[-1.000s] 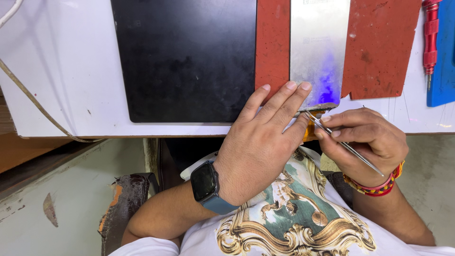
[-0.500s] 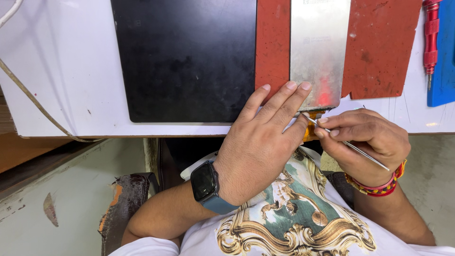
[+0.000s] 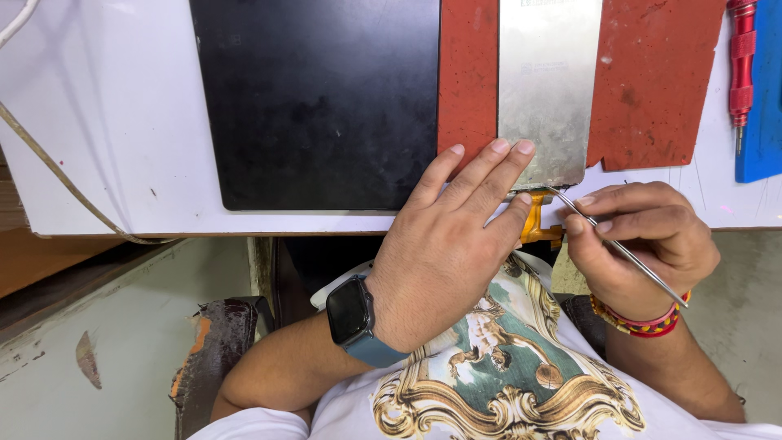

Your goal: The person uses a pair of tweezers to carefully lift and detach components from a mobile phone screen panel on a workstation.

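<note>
A silver rectangular display panel [image 3: 542, 90] lies back side up on a red work mat [image 3: 643, 90]. My left hand [image 3: 448, 236] presses flat on the panel's near edge, fingers spread over its lower left corner. An orange flex ribbon [image 3: 538, 224] hangs from that edge. My right hand [image 3: 639, 240] pinches thin metal tweezers [image 3: 615, 244], whose tip touches the panel's near edge beside the ribbon. A dark smartwatch sits on my left wrist, and red and yellow thread bands circle my right wrist.
A black mat [image 3: 318, 102] covers the white table [image 3: 106, 122] to the left. A red screwdriver [image 3: 740, 69] lies on a blue case [image 3: 766, 90] at the far right. A pale cable [image 3: 57, 175] runs over the table's left edge.
The coloured glint on the panel changed from purple to red and is now gone. Both hands stay almost still at the panel's near edge.
</note>
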